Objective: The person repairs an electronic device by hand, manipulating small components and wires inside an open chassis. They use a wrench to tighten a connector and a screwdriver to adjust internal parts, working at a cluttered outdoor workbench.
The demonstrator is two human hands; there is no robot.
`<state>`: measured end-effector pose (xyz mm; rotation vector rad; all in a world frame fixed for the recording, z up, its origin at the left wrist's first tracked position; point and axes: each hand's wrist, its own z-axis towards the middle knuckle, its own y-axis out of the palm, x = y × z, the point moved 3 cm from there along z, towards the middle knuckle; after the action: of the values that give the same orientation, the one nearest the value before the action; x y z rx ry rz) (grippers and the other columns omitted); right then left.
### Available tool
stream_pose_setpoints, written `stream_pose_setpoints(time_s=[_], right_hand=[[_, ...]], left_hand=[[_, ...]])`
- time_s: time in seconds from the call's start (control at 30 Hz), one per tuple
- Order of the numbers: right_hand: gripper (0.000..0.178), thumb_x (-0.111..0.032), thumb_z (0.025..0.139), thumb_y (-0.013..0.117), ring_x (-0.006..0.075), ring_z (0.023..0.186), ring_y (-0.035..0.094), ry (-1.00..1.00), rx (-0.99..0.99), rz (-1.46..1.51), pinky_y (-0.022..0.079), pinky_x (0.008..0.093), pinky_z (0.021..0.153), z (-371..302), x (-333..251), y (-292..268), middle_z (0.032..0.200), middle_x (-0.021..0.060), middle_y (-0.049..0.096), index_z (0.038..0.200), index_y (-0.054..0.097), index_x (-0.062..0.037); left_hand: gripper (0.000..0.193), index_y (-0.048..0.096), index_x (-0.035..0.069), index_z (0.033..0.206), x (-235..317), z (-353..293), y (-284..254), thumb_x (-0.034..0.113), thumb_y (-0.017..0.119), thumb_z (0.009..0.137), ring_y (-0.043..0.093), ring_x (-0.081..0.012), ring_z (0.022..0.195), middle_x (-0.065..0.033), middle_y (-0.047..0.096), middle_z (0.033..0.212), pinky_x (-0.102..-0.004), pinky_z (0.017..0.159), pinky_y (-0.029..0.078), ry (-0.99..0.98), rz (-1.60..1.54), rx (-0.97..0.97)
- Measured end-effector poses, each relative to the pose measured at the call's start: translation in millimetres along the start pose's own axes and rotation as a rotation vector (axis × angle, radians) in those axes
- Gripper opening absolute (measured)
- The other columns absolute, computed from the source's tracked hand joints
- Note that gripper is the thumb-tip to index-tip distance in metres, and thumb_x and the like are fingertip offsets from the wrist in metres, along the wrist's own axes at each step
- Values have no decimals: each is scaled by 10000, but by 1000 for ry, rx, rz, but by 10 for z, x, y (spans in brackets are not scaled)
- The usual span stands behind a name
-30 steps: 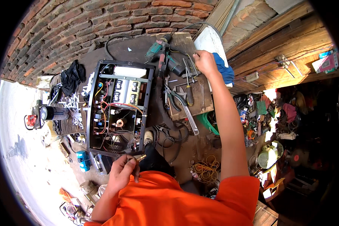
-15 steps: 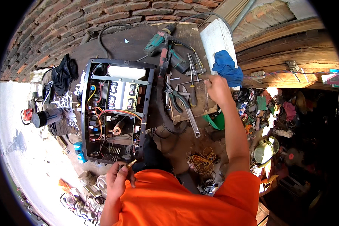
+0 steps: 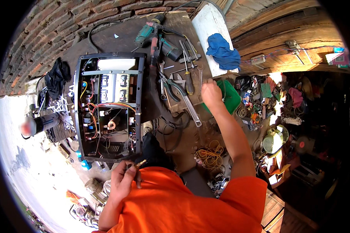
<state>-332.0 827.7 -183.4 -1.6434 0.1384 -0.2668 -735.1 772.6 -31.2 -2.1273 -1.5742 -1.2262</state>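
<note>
A small brass fitting (image 3: 142, 163) is pinched between the thumb and fingers of my left hand (image 3: 123, 178), just in front of the orange shirt. My right hand (image 3: 212, 93) reaches out over the right edge of the wooden bench with its fingers curled; what they hold, if anything, is hidden. Close to that hand lies a wrench (image 3: 200, 73). Left of it are a screwdriver (image 3: 188, 83), pliers (image 3: 177, 87) and a long adjustable wrench (image 3: 192, 110). An open black-framed electrical unit (image 3: 138, 91) with wires and circuit boards stands ahead of my left hand.
A green power drill (image 3: 146, 33) lies at the back of the bench (image 3: 118, 44). A blue cloth (image 3: 223, 52) rests on a white board (image 3: 210, 23). Beneath the bench's right edge is a green container (image 3: 231, 99). Coiled yellow cord (image 3: 210, 155) and mixed parts lie on the ground.
The view has shifted, so the bench appears farther left and up. My right hand has drawn slightly nearer along the bench edge. My left hand still holds the brass fitting.
</note>
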Motion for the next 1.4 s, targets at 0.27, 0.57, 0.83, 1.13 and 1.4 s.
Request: stream_pose_setpoints(time_s=[0.27,0.57,0.83,1.13,1.4], right_hand=[[126,-57,796,555,385,899,598,154,-47,231,517,444,764,52,49,-69,985,216,573,851,643,14],[420,-190,807,681,408,916,595,196,206,412,494,430,809,-192,0,-401,1038,271,567,1155,590,27],[569,-115,710,785,196,854,588,-539,-81,1384,492,312,775,-1407,-1708,-2153,1096,114,574,1226,570,-9],[310,-65,715,770,281,782,622,-681,171,1132,504,337,668,-1581,-2032,-2107,871,126,614,986,647,19],[230,-66,766,734,253,732,636,-517,88,1241,507,310,641,-1665,-2032,-2065,853,131,630,951,623,15]], left_hand=[[185,477,-47,952,1,-77,18,135,447,968,544,-139,525,-97,563,681,-252,526,456,25,67,-6],[244,453,-19,1082,55,-43,-196,191,500,967,565,-142,645,-111,576,858,-260,613,480,207,-59,-89],[274,445,-25,1171,226,-58,-274,82,547,941,620,-140,817,-106,596,984,-273,763,496,295,-42,-388],[323,439,-38,1206,174,-151,-153,27,564,916,636,-194,954,-123,600,1047,-320,843,511,303,-108,-505],[299,484,-43,1163,28,-237,-239,-52,583,881,641,-171,930,-130,611,1069,-272,826,527,517,-96,-247]])
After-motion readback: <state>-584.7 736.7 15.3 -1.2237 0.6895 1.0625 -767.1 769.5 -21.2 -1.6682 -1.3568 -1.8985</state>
